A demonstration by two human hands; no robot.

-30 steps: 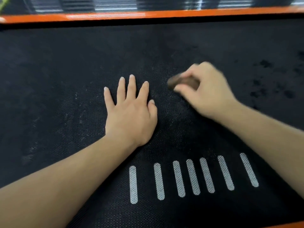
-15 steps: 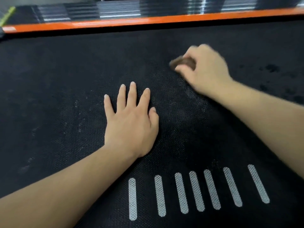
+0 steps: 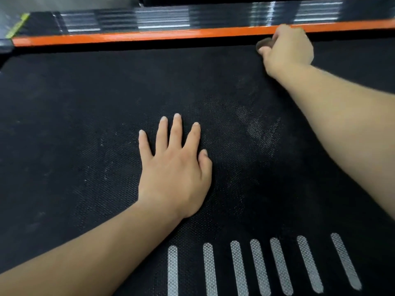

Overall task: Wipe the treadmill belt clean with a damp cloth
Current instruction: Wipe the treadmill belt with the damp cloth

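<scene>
Black woven rubber fills nearly the whole head view: the treadmill belt (image 3: 85, 124) runs from edge to edge, its fine diamond texture clearest near the middle. The left hand (image 3: 175, 174) lies flat on the belt a little left of centre, palm down, fingers straight and spread; its grip is slack and holds nothing. The right hand (image 3: 288, 50) reaches to the far edge of the belt at upper right, just beside the orange rail (image 3: 128, 37), its forearm stretched diagonally across the right side of the view. Its grip is closed round a small dark brownish cloth (image 3: 264, 44), bunched into a wad. Only a rounded, blurred part pokes out to the left of the curled fingers. The cloth sits at the belt's far edge, by the shadowed gap under the rail. A pale greyish smear (image 3: 260, 129) marks the belt between the two hands, and fainter specks lie left of the left hand. Seven white stripes (image 3: 256, 265) are printed in a row near the bottom edge. Beyond the rail lies a glossy black ribbed side deck (image 3: 149, 18) with a yellow-green strip (image 3: 18, 25) at its left end
</scene>
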